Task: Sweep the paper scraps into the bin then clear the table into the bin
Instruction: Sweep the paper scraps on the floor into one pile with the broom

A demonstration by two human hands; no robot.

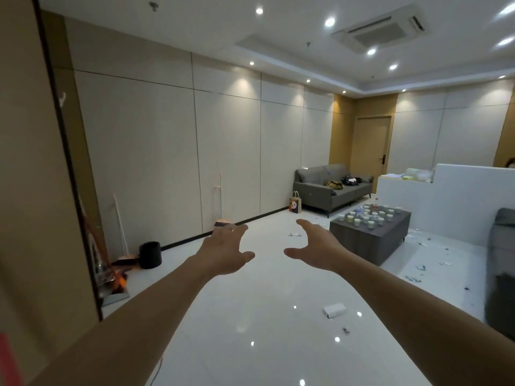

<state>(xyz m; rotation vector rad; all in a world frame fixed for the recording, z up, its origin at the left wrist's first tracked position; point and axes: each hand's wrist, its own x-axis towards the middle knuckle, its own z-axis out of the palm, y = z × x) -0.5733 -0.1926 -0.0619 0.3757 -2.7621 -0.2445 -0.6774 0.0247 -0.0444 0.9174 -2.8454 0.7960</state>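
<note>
Both my arms reach forward over the glossy white floor. My left hand [225, 247] and my right hand [315, 246] are spread, fingers straight, holding nothing. A black round bin [150, 254] stands by the left wall, left of my left hand. Beside it a broom and dustpan [125, 257] lean on the wall. Paper scraps [423, 267] lie scattered on the floor to the right, and one larger white piece [334, 310] lies nearer me. The grey low table [370, 238] at the right carries several cups and bottles.
A grey sofa [331, 188] stands at the far wall with a paper bag [295, 206] beside it. A white partition [457, 201] rises right of the table. A dark seat [501, 263] sits at the right edge. A brown panel [41, 190] fills the left.
</note>
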